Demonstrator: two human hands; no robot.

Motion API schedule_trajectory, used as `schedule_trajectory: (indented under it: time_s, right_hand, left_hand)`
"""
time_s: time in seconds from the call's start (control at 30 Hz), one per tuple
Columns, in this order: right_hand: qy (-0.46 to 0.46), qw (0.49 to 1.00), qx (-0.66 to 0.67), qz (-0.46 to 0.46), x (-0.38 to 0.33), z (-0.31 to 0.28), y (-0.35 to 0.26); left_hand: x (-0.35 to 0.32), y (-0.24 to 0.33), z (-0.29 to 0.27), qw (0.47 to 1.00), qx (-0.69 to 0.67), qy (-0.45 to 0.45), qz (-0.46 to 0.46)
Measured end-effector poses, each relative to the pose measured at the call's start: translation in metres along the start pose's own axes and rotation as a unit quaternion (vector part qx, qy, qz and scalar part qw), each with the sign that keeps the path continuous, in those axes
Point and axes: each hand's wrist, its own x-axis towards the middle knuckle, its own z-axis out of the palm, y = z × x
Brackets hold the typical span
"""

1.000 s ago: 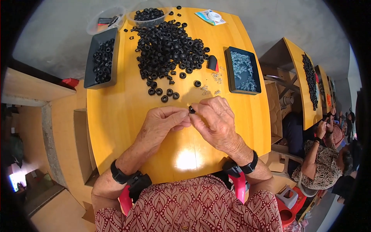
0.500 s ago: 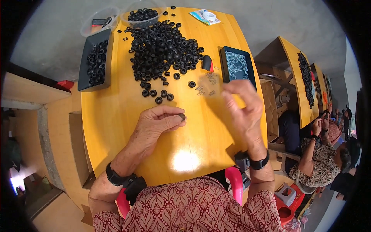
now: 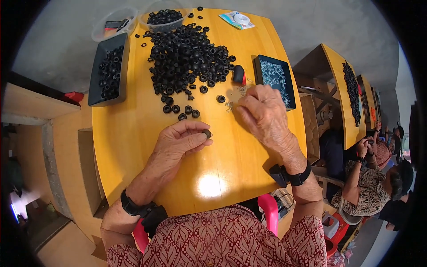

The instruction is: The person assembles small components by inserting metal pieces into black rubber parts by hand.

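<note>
My left hand [image 3: 178, 141] pinches a small round black part [image 3: 207, 133] between thumb and fingertips, above the near middle of the yellow table. Over to the right, my right hand [image 3: 270, 115] reaches down with bent fingers beside a scatter of tiny metal pieces [image 3: 229, 106], covering some of them. Its fingertips look drawn together; whatever is between them is too small or hidden to make out. A big heap of black ring-shaped and domed parts [image 3: 187, 60] lies beyond both hands, with a few loose rings [image 3: 188, 109] just past the left one.
A dark tray [image 3: 258, 71] of small silvery pieces stands at the right edge. Along the left sits a dark bin [image 3: 94, 62] of black parts. Two clear bowls, a black-and-red object [image 3: 239, 74] and a white roll [image 3: 241, 18] are farther back. Another person sits at right.
My right hand has moved left and down to the tiny metal pieces, its fingers drawing closer together. My left hand keeps its hold on the black part, almost in place.
</note>
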Motion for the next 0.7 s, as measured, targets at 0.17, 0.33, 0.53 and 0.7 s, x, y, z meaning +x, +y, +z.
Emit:
schedule_trajectory:
  time_s: [0.17,0.33,0.53,0.7]
  right_hand:
    - [-0.019,1.0,0.004,0.006,-0.003,0.024,-0.002]
    - [0.003,1.0,0.023,-0.008,-0.002,0.021,-0.004]
    - [0.029,0.952,0.286,0.104,-0.009,-0.004,-0.032]
    - [0.004,0.93,0.358,0.086,-0.015,-0.009,-0.051]
  left_hand:
    - [0.001,-0.001,-0.001,1.0,-0.008,-0.007,0.0]
    - [0.0,-0.003,-0.004,1.0,-0.001,-0.009,0.008]
    - [0.001,-0.002,0.002,0.995,-0.091,-0.024,-0.014]
    - [0.001,-0.009,0.0,0.992,-0.117,-0.045,0.002]
